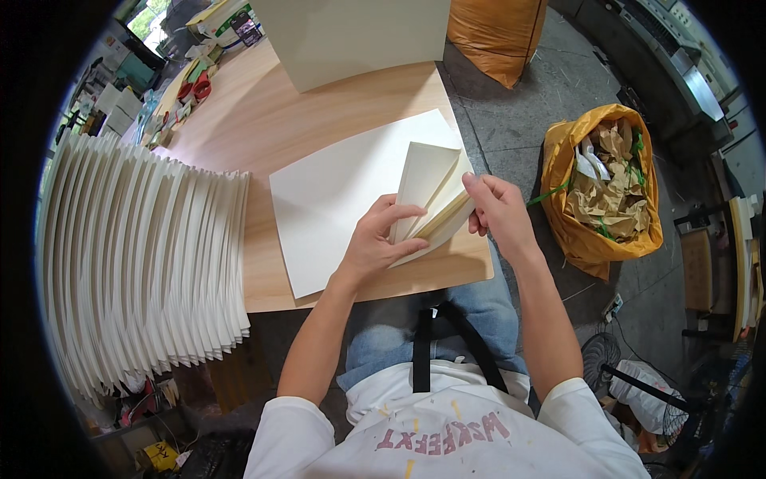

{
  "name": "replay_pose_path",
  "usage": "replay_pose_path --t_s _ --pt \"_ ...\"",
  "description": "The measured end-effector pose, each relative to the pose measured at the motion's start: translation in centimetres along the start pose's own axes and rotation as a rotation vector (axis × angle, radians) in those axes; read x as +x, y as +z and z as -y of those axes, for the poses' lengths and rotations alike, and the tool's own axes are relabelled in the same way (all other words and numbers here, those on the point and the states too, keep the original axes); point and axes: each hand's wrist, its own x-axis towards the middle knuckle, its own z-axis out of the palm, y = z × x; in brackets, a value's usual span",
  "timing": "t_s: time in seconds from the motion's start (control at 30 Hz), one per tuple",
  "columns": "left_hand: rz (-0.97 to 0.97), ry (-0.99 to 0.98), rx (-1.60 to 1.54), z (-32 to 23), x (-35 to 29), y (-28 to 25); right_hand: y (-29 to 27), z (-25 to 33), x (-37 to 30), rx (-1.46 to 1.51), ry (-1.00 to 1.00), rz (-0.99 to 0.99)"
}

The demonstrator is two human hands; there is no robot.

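Over the near right corner of the table I hold a small cream-white folded paper piece [428,169] with several layers fanned apart. My left hand [373,239] is closed on its left side, thumb and index finger reaching over the layers. At the right edge, my right hand [501,211] pinches the paper between its raised thumb and curled fingers. A large white sheet [327,191] lies flat beneath both hands, its far right corner close to the table's edge. Whether the folded piece touches this sheet is hard to make out.
A tall stack of folded white sheets [152,255] fills the left side. A pale board [359,36] stands at the wooden table's [239,104] far end, near red-handled scissors [195,88]. On the floor at right are an orange sack [602,267] of crumpled brown paper and a fan [602,359].
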Motion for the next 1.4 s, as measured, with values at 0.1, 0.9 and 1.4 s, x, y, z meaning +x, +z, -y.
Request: replay_pose_path --t_s 0.1,0.9,1.4 --pt "-0.107 0.043 -0.058 -0.1 0.1 1.2 -0.1 -2.3 0.7 -0.493 -0.322 -0.077" --pt "-0.069 0.091 0.071 -1.1 0.3 1.0 -0.8 -1.4 0.4 0.062 -0.019 0.034" --pt "0.004 0.029 -0.019 0.6 0.3 0.7 -3.5 -7.5 -0.7 -0.481 -0.261 -0.364"
